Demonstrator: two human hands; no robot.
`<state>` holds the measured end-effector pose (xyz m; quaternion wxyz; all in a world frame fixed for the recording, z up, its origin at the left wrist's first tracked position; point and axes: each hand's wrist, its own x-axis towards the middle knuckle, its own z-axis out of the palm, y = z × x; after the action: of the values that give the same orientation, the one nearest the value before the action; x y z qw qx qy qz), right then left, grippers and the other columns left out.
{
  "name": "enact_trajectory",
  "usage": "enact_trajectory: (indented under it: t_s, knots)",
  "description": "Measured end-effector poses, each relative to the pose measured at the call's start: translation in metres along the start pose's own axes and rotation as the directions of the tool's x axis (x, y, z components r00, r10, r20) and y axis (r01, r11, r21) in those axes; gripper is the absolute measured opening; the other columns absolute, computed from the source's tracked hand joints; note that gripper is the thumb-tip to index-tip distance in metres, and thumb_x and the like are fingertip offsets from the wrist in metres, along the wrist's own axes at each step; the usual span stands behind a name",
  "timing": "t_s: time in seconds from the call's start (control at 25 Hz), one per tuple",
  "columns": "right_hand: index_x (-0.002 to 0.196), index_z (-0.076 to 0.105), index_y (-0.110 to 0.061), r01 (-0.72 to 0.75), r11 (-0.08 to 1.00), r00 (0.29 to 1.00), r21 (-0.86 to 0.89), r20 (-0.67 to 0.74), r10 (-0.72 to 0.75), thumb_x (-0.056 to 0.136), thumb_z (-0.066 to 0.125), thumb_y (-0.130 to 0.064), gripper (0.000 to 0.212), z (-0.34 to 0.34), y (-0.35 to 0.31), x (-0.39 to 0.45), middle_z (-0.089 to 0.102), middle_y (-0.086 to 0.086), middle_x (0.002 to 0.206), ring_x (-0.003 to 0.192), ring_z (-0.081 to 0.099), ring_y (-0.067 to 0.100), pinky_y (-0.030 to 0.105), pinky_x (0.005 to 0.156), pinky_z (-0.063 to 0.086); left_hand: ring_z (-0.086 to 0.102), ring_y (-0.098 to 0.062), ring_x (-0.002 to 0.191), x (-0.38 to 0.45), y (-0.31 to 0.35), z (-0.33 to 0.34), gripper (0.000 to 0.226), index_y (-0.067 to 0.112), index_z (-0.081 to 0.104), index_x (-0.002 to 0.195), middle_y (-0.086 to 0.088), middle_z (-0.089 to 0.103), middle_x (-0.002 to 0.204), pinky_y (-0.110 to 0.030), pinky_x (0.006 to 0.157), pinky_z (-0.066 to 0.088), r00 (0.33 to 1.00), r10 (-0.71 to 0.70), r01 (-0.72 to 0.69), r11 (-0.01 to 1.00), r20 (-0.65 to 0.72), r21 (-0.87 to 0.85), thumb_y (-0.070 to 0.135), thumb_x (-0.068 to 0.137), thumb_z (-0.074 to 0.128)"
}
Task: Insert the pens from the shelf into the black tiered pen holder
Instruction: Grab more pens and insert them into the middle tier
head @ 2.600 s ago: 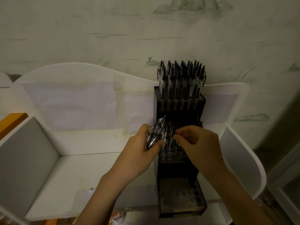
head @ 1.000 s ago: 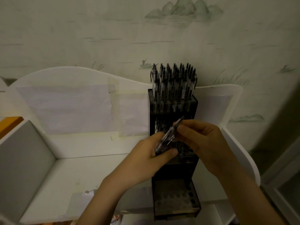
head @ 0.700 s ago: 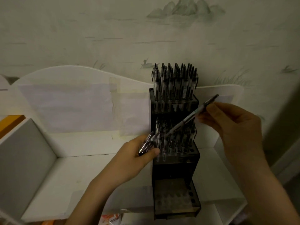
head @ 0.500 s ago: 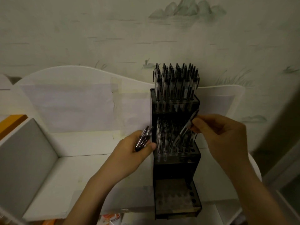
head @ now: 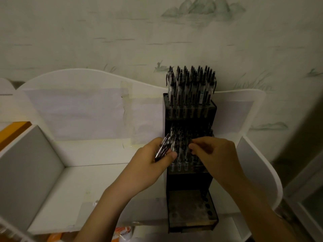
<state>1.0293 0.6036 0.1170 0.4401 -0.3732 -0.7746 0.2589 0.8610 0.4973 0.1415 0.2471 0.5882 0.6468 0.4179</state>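
Head cam, looks fwd/down, close on shelf (head: 104,180)

I see open shelf floor (head: 97,186) left of the black tiered pen holder (head: 189,175), bounded by the grey left side panel (head: 29,168) and the white back panel (head: 87,105). The holder's top tier (head: 189,109) is packed with upright pens (head: 190,84), and my left hand (head: 148,165) and right hand (head: 216,156) crowd the middle tier. The bottom tier (head: 190,208) lies uncovered, hemmed on the right by the curved white side panel (head: 262,172).
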Motion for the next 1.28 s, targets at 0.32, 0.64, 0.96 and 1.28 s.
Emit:
enact_trajectory:
  t_s: [0.32, 0.64, 0.96, 1.28]
  knots:
    - [0.093, 0.075, -0.019, 0.074, 0.981, 0.996, 0.180, -0.067, -0.063, 0.079, 0.072, -0.030, 0.018, -0.012, -0.024, -0.013, 0.072, -0.013, 0.078, 0.073, 0.068, 0.004, 0.015, 0.067, 0.055, 0.045, 0.002, 0.045, 0.003, 0.002, 0.014, 0.014, 0.022, 0.054, 0.095, 0.020, 0.052, 0.054, -0.021, 0.051, 0.038, 0.996, 0.011, -0.004, 0.997, 0.086, -0.081, 0.035, 0.094, 0.057]
    - [0.092, 0.075, -0.012, -0.369, 0.725, 0.928, 0.582, 0.267, 0.259, 0.071, 0.072, -0.019, 0.023, -0.023, -0.027, -0.006, 0.076, 0.005, 0.086, 0.080, 0.072, 0.015, 0.019, 0.067, 0.054, 0.052, 0.001, 0.055, 0.012, 0.014, 0.031, 0.015, 0.023, 0.058, 0.100, 0.012, 0.058, 0.066, -0.013, 0.051, 0.038, 0.993, 0.092, -0.086, 0.993, 0.080, -0.083, 0.036, 0.093, 0.058]
    - [0.087, 0.074, -0.014, -0.153, 0.811, 0.944, 0.565, -0.158, 0.289, 0.082, 0.069, -0.006, 0.011, -0.063, -0.034, 0.009, 0.076, 0.004, 0.078, 0.071, 0.072, 0.016, 0.019, 0.069, 0.056, 0.047, 0.000, 0.049, 0.016, 0.009, 0.022, 0.028, 0.020, 0.053, 0.081, 0.016, 0.051, 0.054, -0.014, 0.048, 0.035, 0.998, 0.061, -0.061, 0.998, -0.034, 0.001, 0.047, 0.091, 0.051]
    - [0.098, 0.075, -0.017, 0.046, 0.998, 0.985, 0.044, -0.170, -0.038, 0.085, 0.069, -0.016, 0.014, -0.047, -0.016, -0.001, 0.073, -0.009, 0.086, 0.082, 0.069, 0.004, 0.010, 0.077, 0.051, 0.038, -0.007, 0.049, 0.016, 0.013, 0.015, 0.027, 0.017, 0.040, 0.075, 0.004, 0.044, 0.058, -0.030, 0.053, 0.034, 0.996, -0.068, 0.060, 0.988, -0.059, -0.140, 0.030, 0.098, 0.043]
